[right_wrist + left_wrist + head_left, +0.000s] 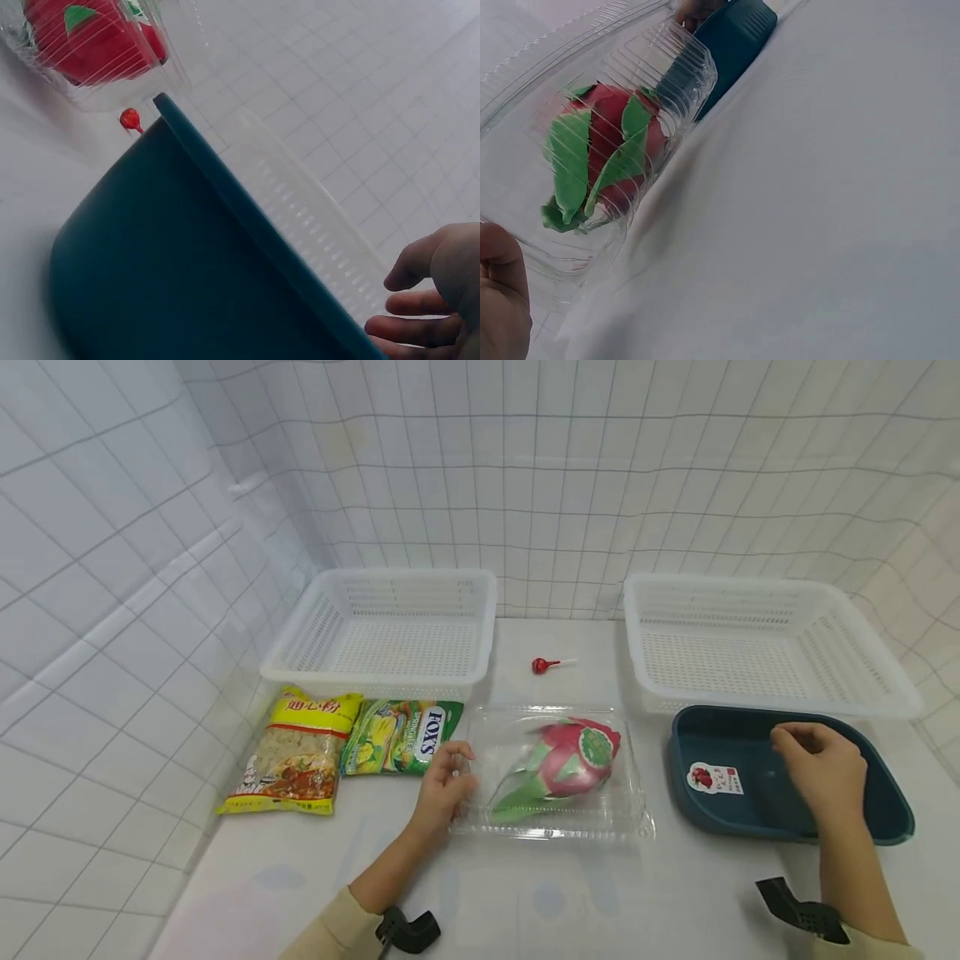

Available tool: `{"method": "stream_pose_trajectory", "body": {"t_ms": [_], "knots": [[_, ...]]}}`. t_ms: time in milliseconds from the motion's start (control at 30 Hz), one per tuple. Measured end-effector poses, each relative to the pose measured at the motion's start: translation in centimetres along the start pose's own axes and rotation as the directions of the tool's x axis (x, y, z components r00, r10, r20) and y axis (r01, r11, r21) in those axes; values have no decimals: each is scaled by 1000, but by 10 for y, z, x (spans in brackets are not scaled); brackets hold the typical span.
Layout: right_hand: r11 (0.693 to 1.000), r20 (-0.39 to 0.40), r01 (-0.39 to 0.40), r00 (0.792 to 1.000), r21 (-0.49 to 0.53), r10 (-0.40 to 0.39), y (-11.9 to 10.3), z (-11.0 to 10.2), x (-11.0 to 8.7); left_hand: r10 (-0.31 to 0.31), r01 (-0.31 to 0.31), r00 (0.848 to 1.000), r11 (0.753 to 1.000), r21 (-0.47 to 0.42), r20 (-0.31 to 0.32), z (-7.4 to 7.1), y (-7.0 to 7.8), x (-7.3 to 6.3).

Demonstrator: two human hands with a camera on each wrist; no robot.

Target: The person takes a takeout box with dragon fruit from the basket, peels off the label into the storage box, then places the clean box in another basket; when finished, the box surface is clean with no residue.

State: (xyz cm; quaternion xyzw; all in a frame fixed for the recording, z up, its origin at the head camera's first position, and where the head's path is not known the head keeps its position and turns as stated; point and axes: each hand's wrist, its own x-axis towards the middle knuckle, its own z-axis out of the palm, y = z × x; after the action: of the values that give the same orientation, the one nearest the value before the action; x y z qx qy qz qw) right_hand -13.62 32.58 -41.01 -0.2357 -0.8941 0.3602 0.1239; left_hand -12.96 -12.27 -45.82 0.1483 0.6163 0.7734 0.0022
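A clear plastic box (480, 727) with a lid lies at the middle of the table, a pink and green dragon fruit (576, 758) inside it. My left hand (441, 793) grips the box at its left edge, thumb and fingers curled there; the left wrist view also has this hand (502, 292) at the box's corner. Over the dark teal basin (693, 810), at the right, my right hand (828, 772) hovers with loosely bent fingers and nothing in them. A white label (715, 778) with a red fruit picture shows inside the basin.
Two white perforated baskets, the left basket (375, 679) and right basket (780, 703), stand at the back. Between them lies a red lollipop (540, 666). Left of the box are a yellow pasta bag (296, 756) and a green FOX'S bag (402, 737). Gridded white sheeting (562, 460) rises behind.
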Motion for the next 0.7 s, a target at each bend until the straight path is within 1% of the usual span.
{"method": "stream_pose_trajectory", "body": {"t_ms": [67, 167, 200, 300, 367, 433, 500, 567, 600, 700], "knots": [[998, -54, -36, 998, 46, 38, 0, -1, 4, 8, -8, 1000, 1000, -16, 9, 1, 3, 3], [981, -140, -85, 984, 173, 110, 0, -3, 11, 44, -43, 999, 999, -31, 15, 3, 9, 8], [970, -160, -93, 978, 225, 131, 0, -3, 13, 57, -56, 998, 998, -38, 13, 5, 11, 11], [923, -192, -121, 961, 366, 202, -1, -6, 17, 86, -85, 996, 995, -55, 9, 9, 16, 18], [885, -200, -141, 947, 444, 252, -1, -7, 20, 91, -91, 996, 994, -66, 10, 13, 18, 23], [839, -207, -163, 929, 519, 308, -2, -8, 21, 93, -92, 995, 993, -77, 17, 17, 21, 29], [787, -203, -179, 911, 590, 359, -3, -9, 23, 103, -100, 994, 991, -84, 29, 20, 22, 34], [735, -195, -180, 898, 654, 394, -5, -10, 25, 116, -112, 993, 990, -91, 35, 23, 24, 40], [706, -184, -178, 896, 686, 405, -6, -10, 26, 123, -119, 992, 988, -95, 40, 23, 25, 43], [640, -153, -171, 895, 749, 418, -10, -10, 29, 138, -133, 989, 986, -102, 47, 26, 29, 51]]}}
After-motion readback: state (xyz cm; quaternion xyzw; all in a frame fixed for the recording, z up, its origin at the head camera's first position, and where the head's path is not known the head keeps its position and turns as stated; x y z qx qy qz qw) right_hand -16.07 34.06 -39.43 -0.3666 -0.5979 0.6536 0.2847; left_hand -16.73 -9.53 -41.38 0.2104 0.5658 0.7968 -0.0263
